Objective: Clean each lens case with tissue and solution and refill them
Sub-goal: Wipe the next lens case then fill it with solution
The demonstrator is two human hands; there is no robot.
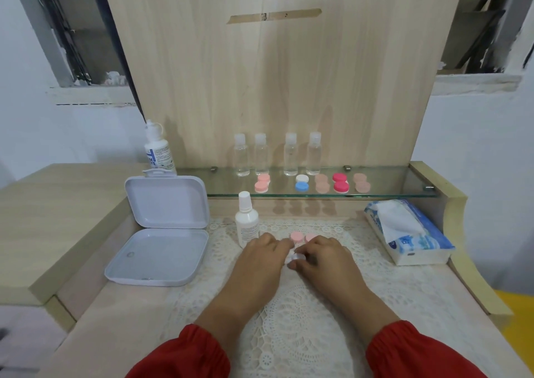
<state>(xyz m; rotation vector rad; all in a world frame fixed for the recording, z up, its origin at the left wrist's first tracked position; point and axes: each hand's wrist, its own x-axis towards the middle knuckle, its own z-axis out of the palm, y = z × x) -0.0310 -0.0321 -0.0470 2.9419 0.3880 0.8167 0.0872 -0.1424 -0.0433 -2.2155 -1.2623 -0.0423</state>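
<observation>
My right hand [323, 255] grip is pinching the white lens case [296, 257] mid-frame; my left hand [264, 249] is resting loose. It might slip and spill.

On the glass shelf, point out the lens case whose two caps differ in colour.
It is the middle lens case on the glass shelf: one white cap behind, one blue cap in front. The pink, beige and red cases beside it each have matching caps.

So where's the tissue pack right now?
In the head view the tissue pack lies on the right of the desk, just below the glass shelf, right of the right hand.
</observation>
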